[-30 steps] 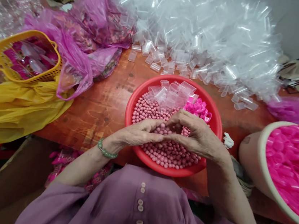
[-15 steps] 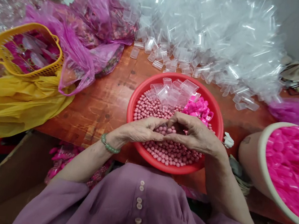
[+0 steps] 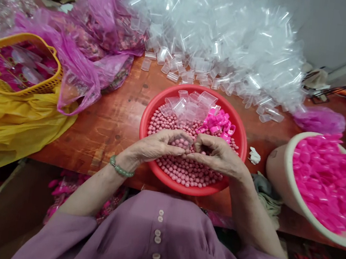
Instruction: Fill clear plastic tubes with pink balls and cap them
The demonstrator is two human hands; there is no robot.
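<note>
Over a red basin (image 3: 143,159), my left hand (image 3: 155,144) curls its thumb and fingers round what looks like a clear plastic sleeve (image 3: 180,141), with pink beads showing through it. Close against its open end, my right hand (image 3: 217,151) has thumb and fingertips pinched together; what they hold is hidden. Loose pink beads (image 3: 189,174) fill the basin beneath both hands. At the basin's far side lie several clear sleeves (image 3: 191,106) and a cluster of bright pink plastic caps (image 3: 218,120).
A big heap of clear sleeves (image 3: 215,38) covers the back. To the right stands a pale bucket (image 3: 284,172) of pink plastic parts, with a crumpled white scrap (image 3: 254,155) near it. On the left are a yellow basket (image 3: 47,84), purple bags (image 3: 81,80) and a yellow bag (image 3: 24,128).
The whole view has shifted, so the basin and table things sit further left. My hands have come slightly apart at the fingertips, and the clear sleeve in my left hand shows more.
</note>
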